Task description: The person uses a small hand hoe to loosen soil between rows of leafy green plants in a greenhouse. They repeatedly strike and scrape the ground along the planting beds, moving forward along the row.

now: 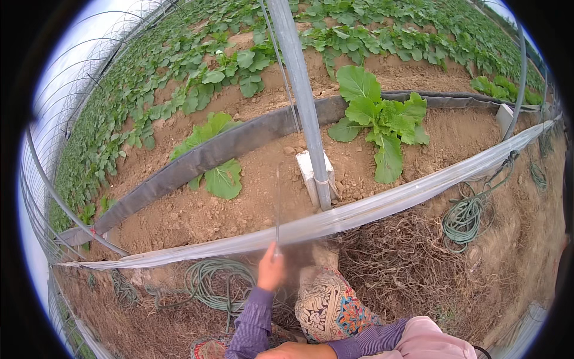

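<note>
My left hand (271,269), in a purple striped sleeve, is closed around the near end of a thin rod-like tool (277,202). The tool points away from me across the rolled clear plastic film (358,215) and over bare soil; its far end is blurred. My right hand (296,351) lies low at the bottom edge, partly cut off, its fingers hidden. Beyond the film, a metal post (305,89) stands against a white block (309,172). A leafy green plant (388,114) grows to its right, and large leaves (223,179) show to its left.
A dark sheet strip (210,157) curves across the soil behind the post. Coils of green rope (464,220) lie on both sides on the near ground. Dry stems (403,260) cover the ground beside my patterned-cloth leg (329,300). Greenhouse hoops (58,197) rise at left.
</note>
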The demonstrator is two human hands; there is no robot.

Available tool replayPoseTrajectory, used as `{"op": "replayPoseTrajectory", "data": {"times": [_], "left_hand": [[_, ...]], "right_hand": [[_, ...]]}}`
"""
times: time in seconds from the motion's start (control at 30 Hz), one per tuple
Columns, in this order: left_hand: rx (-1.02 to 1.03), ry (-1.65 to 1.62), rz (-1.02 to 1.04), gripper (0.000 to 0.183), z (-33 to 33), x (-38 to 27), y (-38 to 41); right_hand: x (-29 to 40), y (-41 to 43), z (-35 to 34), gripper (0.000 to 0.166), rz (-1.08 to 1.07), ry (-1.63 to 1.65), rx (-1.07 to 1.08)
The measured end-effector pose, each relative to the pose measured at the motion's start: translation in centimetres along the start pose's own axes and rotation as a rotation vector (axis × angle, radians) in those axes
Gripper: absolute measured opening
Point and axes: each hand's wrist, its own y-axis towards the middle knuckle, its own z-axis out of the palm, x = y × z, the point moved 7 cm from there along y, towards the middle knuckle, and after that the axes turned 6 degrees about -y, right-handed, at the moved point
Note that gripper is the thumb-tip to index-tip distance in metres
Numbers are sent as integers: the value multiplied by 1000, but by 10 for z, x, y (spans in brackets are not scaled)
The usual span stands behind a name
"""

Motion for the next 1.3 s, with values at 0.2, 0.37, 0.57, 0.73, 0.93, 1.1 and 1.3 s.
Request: {"op": "replayPoseTrajectory", "data": {"times": [0.2, 0.37, 0.57, 0.73, 0.93, 1.1, 1.3], "left_hand": [[-65, -88, 11, 46, -4, -29, 13], [-122, -31, -10, 47, -26, -16, 17], [-74, -153, -101, 46, -18, -29, -6], [-326, 201, 419, 45, -53, -49, -9], [-547, -346, 51, 43, -94, -17, -38], [-762, -479, -83, 50, -180, -8, -11], [-626, -433, -148, 49, -141, 6, -20]], "right_hand": [[-3, -5, -3, 25, 9, 5, 4], [0, -2, 0, 25, -15, 62, -13], [3, -3, -6, 25, -53, -4, -44], [-8, -1, 3, 23, 123, 108, 20], [-15, -2, 3, 25, 187, 95, 11], [-18, 0, 12, 25, 201, 163, 51], [-24, 4, 12, 24, 235, 236, 32]]}}
